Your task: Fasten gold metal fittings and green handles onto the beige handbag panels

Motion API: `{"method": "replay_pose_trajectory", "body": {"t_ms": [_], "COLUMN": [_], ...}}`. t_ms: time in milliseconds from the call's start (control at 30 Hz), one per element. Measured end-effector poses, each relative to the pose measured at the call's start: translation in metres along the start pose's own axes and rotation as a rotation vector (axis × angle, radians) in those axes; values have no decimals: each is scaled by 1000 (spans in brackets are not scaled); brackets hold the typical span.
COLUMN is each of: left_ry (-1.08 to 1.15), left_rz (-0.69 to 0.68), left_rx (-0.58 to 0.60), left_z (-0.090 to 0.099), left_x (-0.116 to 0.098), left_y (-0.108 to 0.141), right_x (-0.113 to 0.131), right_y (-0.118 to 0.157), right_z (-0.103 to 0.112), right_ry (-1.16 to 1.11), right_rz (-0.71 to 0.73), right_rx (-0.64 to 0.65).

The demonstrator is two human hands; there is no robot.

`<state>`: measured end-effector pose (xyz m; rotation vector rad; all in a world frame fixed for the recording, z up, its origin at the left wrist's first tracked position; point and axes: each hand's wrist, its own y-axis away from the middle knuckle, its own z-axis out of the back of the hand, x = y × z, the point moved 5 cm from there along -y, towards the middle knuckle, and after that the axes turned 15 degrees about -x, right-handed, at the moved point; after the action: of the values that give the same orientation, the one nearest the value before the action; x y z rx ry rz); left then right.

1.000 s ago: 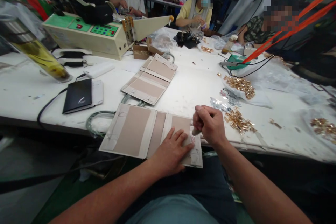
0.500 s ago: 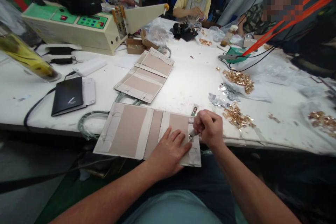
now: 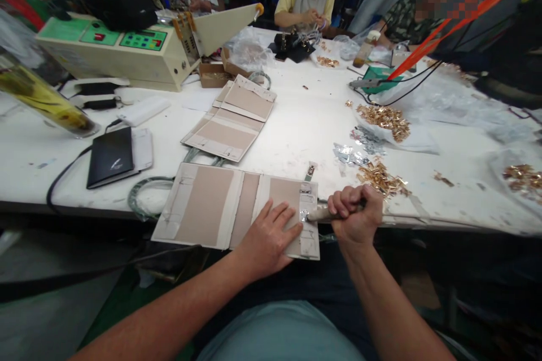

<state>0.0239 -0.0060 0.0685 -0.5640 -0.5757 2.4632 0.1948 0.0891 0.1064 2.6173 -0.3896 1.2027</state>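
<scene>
A flat, opened-out beige panel with pale edge strips lies at the table's front edge. My left hand rests flat on its right part, fingers spread. A closed fist is formed by my right hand around a hand tool with a pale shaft; its exact kind is unclear. The tool's tip touches or nearly touches a small metal fitting on the panel's right strip. Above that sits a second fitting, and a short strap with a metal piece sticks out past the panel's top edge.
Similar beige panels lie behind. Gold metal parts and silver plates are heaped to the right. A black notebook, a bottle and a cream machine stand left. Co-workers sit across the table; orange straps hang right.
My right hand has moved right and slightly down, and the tool's shaft now shows between fist and fitting. My left hand stays on the panel. The whole view has shifted slightly.
</scene>
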Motion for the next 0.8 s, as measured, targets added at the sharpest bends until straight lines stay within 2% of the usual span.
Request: {"method": "replay_pose_trajectory", "body": {"t_ms": [67,167,267,400,500,633,700,800], "left_ry": [-12,-26,-23,-23,-12,10,18,21], "left_rz": [-4,5,15,-18,-8,14,22,15], "left_rx": [3,5,20,36,38,23,21,29], "left_z": [0,0,0,2,1,1,1,3], "left_x": [0,-1,-2,-4,-2,-1,-1,-2], "left_y": [-1,-1,-1,1,2,2,2,2], "right_x": [-1,-3,-7,-8,-3,1,-3,-3], "right_y": [10,25,31,29,34,48,49,44], "right_z": [-10,-26,-30,-31,-51,-79,-80,-68], "right_ry": [63,319,540,650,708,737,815,904], "right_rz": [68,180,236,257,252,326,337,338], "right_rx": [84,261,357,383,472,638,681,649]}}
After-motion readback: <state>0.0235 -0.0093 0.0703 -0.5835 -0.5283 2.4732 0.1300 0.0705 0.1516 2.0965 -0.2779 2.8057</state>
